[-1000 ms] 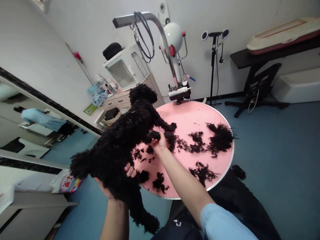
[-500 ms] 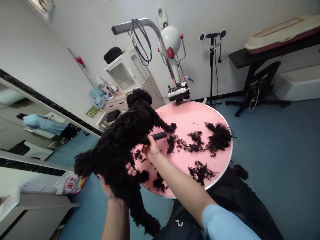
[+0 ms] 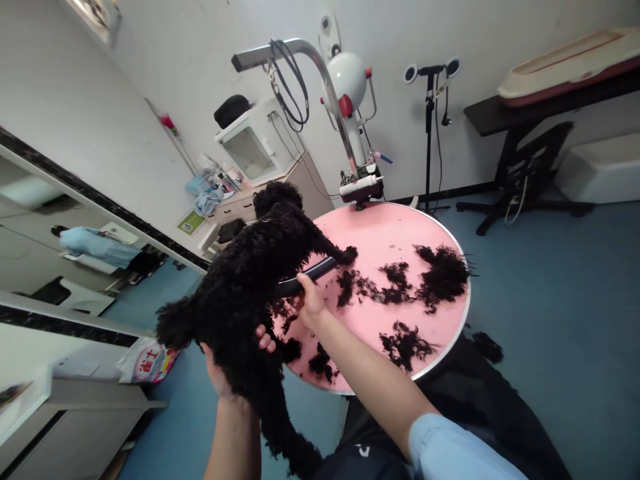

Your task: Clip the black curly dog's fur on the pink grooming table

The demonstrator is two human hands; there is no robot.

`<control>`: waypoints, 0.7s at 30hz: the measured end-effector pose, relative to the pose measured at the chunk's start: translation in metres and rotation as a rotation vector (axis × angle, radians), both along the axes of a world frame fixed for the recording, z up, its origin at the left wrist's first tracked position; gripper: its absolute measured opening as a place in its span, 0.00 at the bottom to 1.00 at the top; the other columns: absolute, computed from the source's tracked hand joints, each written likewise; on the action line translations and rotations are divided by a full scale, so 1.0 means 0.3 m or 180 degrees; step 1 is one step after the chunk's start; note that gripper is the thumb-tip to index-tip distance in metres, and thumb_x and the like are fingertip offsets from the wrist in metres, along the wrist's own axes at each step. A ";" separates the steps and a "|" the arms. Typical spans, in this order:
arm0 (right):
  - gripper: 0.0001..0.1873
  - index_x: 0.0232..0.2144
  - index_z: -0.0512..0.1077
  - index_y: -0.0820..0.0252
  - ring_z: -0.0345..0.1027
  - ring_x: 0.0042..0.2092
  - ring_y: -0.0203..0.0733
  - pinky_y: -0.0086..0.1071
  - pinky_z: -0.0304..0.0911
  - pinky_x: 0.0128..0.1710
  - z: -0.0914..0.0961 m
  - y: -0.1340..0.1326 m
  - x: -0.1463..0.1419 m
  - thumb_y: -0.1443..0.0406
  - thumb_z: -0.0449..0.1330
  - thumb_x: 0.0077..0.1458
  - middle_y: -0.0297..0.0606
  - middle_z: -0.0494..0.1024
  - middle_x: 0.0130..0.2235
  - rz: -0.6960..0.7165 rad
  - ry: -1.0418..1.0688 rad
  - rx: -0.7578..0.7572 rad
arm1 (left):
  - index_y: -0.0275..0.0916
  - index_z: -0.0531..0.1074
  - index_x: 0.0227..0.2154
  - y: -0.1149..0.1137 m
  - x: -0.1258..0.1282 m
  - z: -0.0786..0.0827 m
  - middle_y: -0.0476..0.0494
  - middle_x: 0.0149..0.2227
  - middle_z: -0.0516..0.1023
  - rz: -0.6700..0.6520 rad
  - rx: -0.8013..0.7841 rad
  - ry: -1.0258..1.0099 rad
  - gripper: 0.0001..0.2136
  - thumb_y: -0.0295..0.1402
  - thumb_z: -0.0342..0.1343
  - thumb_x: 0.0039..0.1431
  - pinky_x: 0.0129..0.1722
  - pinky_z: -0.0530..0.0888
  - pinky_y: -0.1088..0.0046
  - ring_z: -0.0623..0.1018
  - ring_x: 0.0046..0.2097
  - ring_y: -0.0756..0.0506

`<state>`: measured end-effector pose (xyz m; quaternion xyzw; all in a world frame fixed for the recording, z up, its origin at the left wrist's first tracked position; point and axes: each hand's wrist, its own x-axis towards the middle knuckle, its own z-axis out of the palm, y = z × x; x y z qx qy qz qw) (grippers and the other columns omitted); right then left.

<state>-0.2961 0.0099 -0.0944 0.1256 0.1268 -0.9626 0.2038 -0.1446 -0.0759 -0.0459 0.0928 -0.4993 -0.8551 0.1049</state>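
My left fingers [image 3: 265, 339] clasp a black dog [image 3: 240, 267]; my right fingers [image 3: 307, 283] grip a dark tool [image 3: 321, 269] above the pink counter [image 3: 370, 227].

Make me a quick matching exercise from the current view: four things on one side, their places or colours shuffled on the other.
Things:
1. Black tool
2. Round tabletop
3. Looped cord
4. Left hand

Places or colours:
A. Hanging from the metal arm
B. Around the dog's hindquarters
C. Held in the right hand
D. Pink

Right pairs: 1-C, 2-D, 3-A, 4-B
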 end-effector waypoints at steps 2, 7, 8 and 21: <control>0.15 0.26 0.63 0.56 0.52 0.15 0.27 0.22 0.48 0.12 0.008 0.018 -0.013 0.58 0.66 0.48 0.22 0.64 0.17 -0.0226 -0.0286 -0.0057 | 0.49 0.75 0.37 -0.008 0.002 -0.002 0.41 0.32 0.71 -0.0028 -0.0012 -0.0041 0.29 0.66 0.52 0.45 0.30 0.68 0.59 0.68 0.30 0.41; 0.16 0.30 0.63 0.55 0.53 0.15 0.27 0.22 0.49 0.13 0.019 0.030 -0.017 0.56 0.66 0.48 0.21 0.64 0.18 -0.0522 0.0203 0.0226 | 0.55 0.76 0.37 -0.021 0.009 -0.013 0.39 0.35 0.74 -0.0195 -0.0046 -0.0078 0.29 0.69 0.44 0.48 0.34 0.68 0.55 0.71 0.35 0.37; 0.16 0.30 0.64 0.55 0.53 0.15 0.27 0.23 0.49 0.13 0.017 0.027 -0.006 0.56 0.67 0.47 0.21 0.65 0.18 -0.0433 0.0505 0.0401 | 0.55 0.76 0.38 -0.020 0.009 -0.014 0.39 0.35 0.74 -0.0211 -0.0013 -0.0061 0.28 0.68 0.45 0.48 0.35 0.69 0.54 0.71 0.35 0.36; 0.13 0.30 0.69 0.57 0.60 0.21 0.31 0.24 0.54 0.17 0.034 0.033 0.005 0.59 0.67 0.46 0.26 0.71 0.23 -0.0396 0.1205 0.1001 | 0.49 0.78 0.36 -0.020 -0.006 -0.019 0.40 0.33 0.75 -0.0100 0.0115 -0.0137 0.30 0.68 0.47 0.48 0.32 0.73 0.57 0.71 0.30 0.40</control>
